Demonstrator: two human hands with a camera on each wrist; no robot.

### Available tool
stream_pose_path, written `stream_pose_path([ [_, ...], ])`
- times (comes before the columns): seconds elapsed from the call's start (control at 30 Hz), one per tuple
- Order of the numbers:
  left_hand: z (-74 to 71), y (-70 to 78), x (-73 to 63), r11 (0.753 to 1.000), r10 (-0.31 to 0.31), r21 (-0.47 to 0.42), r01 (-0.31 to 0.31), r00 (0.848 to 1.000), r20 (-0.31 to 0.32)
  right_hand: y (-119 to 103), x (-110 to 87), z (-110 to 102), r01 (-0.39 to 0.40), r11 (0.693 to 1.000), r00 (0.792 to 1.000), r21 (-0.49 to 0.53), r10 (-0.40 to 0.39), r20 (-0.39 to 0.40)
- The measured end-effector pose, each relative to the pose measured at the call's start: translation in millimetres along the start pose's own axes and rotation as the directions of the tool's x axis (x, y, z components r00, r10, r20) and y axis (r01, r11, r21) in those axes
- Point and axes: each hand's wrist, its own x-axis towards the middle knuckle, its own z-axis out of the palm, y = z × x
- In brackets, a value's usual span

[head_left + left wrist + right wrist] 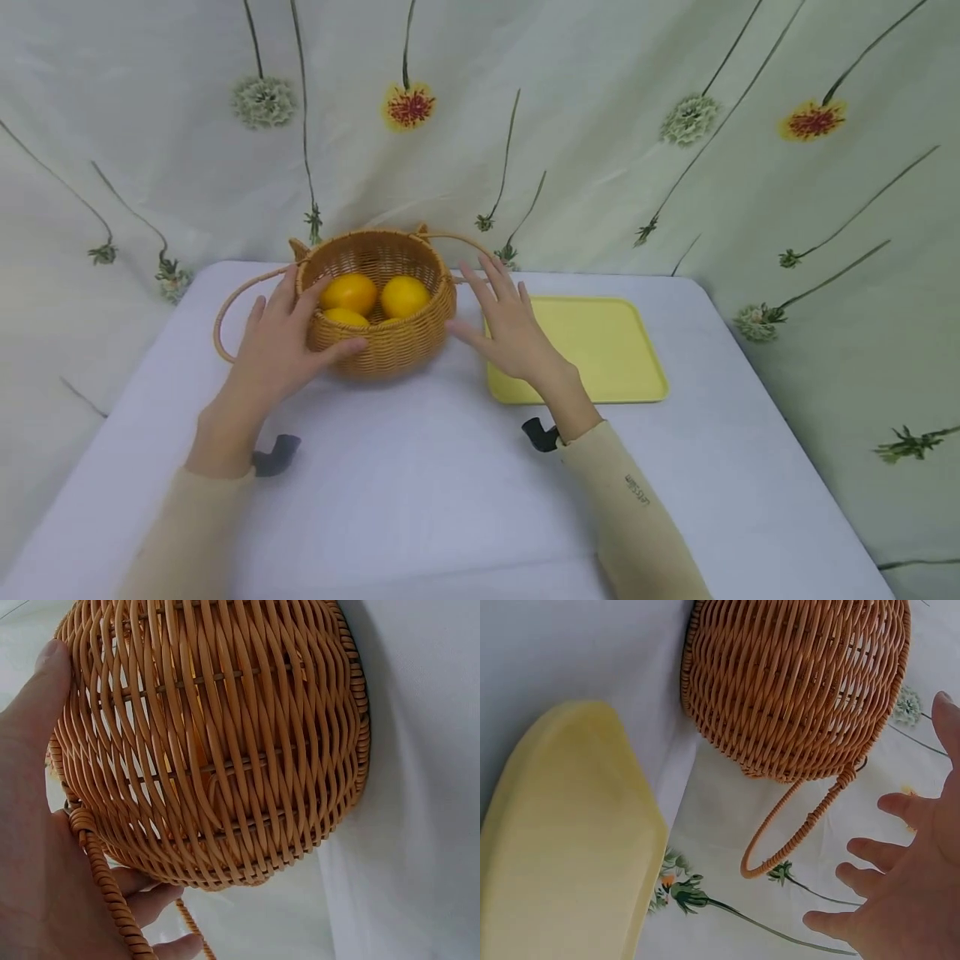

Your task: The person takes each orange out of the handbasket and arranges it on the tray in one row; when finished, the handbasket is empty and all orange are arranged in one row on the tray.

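A round wicker basket (390, 346) with two loop handles stands toward the back of the table, tilted view into it showing several yellow-orange fruits (406, 297). At its left side is my left hand (279, 350), the thumb stretched along the front and the other fingers beside the rim. The left wrist view shows the left handle (109, 889) lying across that palm. My right hand (512, 329) is held to the right of the basket, fingers spread and nothing in them. In the right wrist view, a gap separates its fingers from the wicker and the right handle (802, 832).
A shallow yellow tray (607, 354) lies right of the basket, partly beneath my right hand in the head view. White cloth (420, 500) covers the table. A flower-patterned curtain (585, 167) hangs behind it. Dark wrist-camera mounts (277, 456) stick out from both wrists.
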Motion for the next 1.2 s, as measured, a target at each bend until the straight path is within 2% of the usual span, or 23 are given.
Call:
stream_pose_path([
  [0.43, 0.5, 1.5, -2.4, 0.999, -0.019, -0.027, 0.019, 1.000, 0.019, -1, -9.1, 16, -0.012, 1.000, 1.000, 0.011, 0.012, -0.021],
  [0.53, -1.1, 1.3, -2.0, 1.000, 0.004, -0.028, -0.005, 1.000, -0.009, -7, -4.3, 16, 0.001, 0.999, 0.999, 0.041, 0.001, -0.034],
  [0.67, 1.3, -1.4, 0.9, 0.999, 0.036, -0.026, -0.038, 0.998, -0.053, -18, 8.6, 15, 0.033, 0.998, 0.997, 0.047, -0.030, -0.072],
  [0.77, 2.2, -3.3, 2.0, 0.999, 0.032, -0.024, -0.034, 0.998, -0.047, -31, 21.9, 13, 0.052, 0.998, 0.996, 0.043, -0.049, -0.071],
  [0.97, -0.9, -1.4, 0.5, 0.999, 0.025, -0.023, -0.025, 0.999, -0.038, -60, 55.6, 12, 0.083, 0.996, 0.996, -0.036, -0.082, 0.023],
  [1.1, -1.9, 1.1, -0.4, 1.000, 0.014, -0.026, -0.014, 0.999, -0.033, -71, 77.2, 14, 0.086, 0.991, 0.993, -0.101, -0.078, 0.086],
  [1.2, -0.8, 1.7, 0.0, 1.000, -0.002, -0.031, 0.001, 1.000, -0.023, -76, 89.3, 16, 0.089, 0.991, 0.988, -0.104, -0.075, 0.132],
])
